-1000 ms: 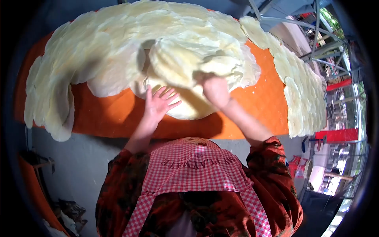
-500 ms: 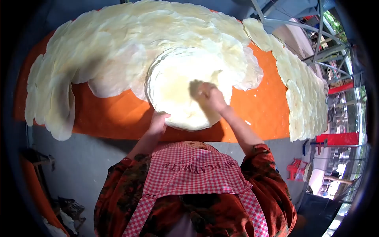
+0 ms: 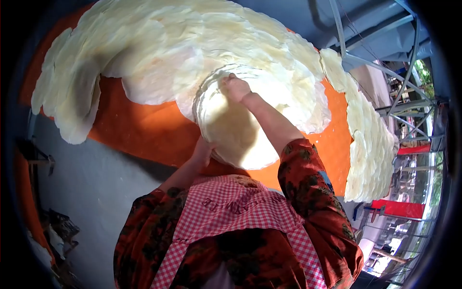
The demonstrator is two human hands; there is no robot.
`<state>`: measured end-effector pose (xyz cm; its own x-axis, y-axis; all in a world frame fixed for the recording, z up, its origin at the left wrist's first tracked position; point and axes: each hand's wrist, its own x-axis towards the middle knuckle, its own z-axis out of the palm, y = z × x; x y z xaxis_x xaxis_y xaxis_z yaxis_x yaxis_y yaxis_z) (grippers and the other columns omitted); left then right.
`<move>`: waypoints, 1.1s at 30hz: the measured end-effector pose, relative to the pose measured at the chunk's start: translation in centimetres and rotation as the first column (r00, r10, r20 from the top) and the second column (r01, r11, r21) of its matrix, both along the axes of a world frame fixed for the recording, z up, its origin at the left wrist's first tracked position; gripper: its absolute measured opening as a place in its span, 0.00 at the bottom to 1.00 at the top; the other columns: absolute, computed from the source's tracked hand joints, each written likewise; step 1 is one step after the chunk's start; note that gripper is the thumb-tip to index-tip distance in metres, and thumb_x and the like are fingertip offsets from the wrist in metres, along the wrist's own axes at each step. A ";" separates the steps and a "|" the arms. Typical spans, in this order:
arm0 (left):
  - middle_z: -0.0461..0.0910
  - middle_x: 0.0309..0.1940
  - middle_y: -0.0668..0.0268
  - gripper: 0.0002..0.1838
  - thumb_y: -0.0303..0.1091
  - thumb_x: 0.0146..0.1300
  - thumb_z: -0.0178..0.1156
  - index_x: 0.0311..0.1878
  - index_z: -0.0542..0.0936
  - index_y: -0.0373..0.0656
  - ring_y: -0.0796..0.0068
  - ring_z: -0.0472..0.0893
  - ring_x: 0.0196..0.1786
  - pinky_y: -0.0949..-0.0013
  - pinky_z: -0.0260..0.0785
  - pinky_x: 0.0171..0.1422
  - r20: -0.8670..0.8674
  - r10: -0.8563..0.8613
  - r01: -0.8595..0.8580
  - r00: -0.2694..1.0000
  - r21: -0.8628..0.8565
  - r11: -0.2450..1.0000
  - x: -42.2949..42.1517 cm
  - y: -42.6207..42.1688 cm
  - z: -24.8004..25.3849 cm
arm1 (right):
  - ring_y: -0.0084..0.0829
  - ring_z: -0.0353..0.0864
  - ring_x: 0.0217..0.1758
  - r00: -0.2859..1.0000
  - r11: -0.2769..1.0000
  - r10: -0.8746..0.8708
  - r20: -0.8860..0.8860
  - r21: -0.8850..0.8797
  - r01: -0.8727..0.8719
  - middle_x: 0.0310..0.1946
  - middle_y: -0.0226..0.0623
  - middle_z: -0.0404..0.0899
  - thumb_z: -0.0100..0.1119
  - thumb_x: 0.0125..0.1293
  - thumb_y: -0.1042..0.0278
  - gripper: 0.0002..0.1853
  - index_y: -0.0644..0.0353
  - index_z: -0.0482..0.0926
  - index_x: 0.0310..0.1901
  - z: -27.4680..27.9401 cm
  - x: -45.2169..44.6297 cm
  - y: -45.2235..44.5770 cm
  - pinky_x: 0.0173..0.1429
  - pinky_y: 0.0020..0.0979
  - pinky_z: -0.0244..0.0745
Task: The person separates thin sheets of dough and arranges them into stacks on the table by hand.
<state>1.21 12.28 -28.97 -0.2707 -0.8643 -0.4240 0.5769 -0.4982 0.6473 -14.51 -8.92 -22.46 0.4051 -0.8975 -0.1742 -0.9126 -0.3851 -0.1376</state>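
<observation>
A stack of thin, round, pale sheets [image 3: 231,125] lies near the front edge of an orange surface [image 3: 139,127]. My right hand [image 3: 236,88] is at the far part of the stack, its fingers closed against the top or the far rim; what they grip is too small to tell. My left hand [image 3: 204,150] rests at the stack's near left edge, with its fingers partly hidden by the rim. Many overlapping pale sheets [image 3: 159,38] spread in a wide arc behind and to the left of the stack.
A second band of overlapping sheets [image 3: 365,144] runs along the right side. Metal bars [image 3: 380,72] stand at the upper right. A red object [image 3: 399,209] is at the right. Grey floor [image 3: 91,192] shows below the orange surface.
The raised, folded sheets of a second ago now lie flat on the stack. My right hand has moved to the stack's far side; my left stays at its near left edge. The view has tilted.
</observation>
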 end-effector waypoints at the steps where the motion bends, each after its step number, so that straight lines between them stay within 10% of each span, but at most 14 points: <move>1: 0.73 0.56 0.59 0.35 0.14 0.49 0.53 0.65 0.63 0.39 0.62 0.74 0.57 0.62 0.68 0.60 -0.016 0.011 -0.011 1.000 -0.018 1.000 0.0 0.1 -0.2 | 0.44 0.78 0.51 1.000 1.000 -0.023 -0.001 0.001 0.023 0.50 0.47 0.72 0.52 0.57 0.67 0.19 0.51 0.75 0.52 0.1 0.3 -0.2 0.54 0.40 0.74; 4: 0.72 0.56 0.58 0.35 0.14 0.50 0.52 0.66 0.62 0.39 0.61 0.73 0.58 0.61 0.67 0.62 -0.013 0.004 -0.005 1.000 -0.023 1.000 0.0 0.0 -0.8 | 0.46 0.78 0.51 0.958 0.979 0.195 -0.209 0.104 -0.177 0.52 0.48 0.71 0.51 0.57 0.67 0.16 0.52 0.78 0.48 1.3 -0.4 -0.7 0.55 0.40 0.74; 9: 0.72 0.57 0.58 0.35 0.14 0.50 0.53 0.65 0.62 0.39 0.60 0.72 0.59 0.61 0.66 0.62 0.036 -0.007 0.006 0.999 0.013 1.000 0.3 -0.3 0.1 | 0.45 0.80 0.38 0.987 0.986 0.138 0.087 -0.109 -0.129 0.32 0.40 0.80 0.56 0.53 0.70 0.09 0.57 0.79 0.37 1.0 -2.2 1.4 0.42 0.40 0.74; 28: 0.72 0.55 0.59 0.34 0.15 0.49 0.55 0.64 0.63 0.39 0.64 0.73 0.55 0.64 0.67 0.58 0.097 -0.016 0.023 0.995 -0.075 0.997 0.4 -0.2 0.6 | 0.46 0.80 0.34 0.965 0.955 0.124 0.229 -0.293 -0.053 0.30 0.45 0.79 0.55 0.54 0.74 0.03 0.59 0.75 0.32 0.4 0.4 1.9 0.38 0.41 0.75; 33: 0.73 0.54 0.60 0.34 0.14 0.48 0.54 0.63 0.64 0.38 0.65 0.73 0.55 0.65 0.68 0.58 0.111 -0.016 0.024 0.994 -0.067 0.997 0.4 -0.4 -0.4 | 0.47 0.77 0.53 0.943 0.989 0.018 0.331 -0.143 0.032 0.60 0.49 0.69 0.55 0.57 0.76 0.23 0.54 0.70 0.57 -0.2 1.4 2.9 0.53 0.39 0.76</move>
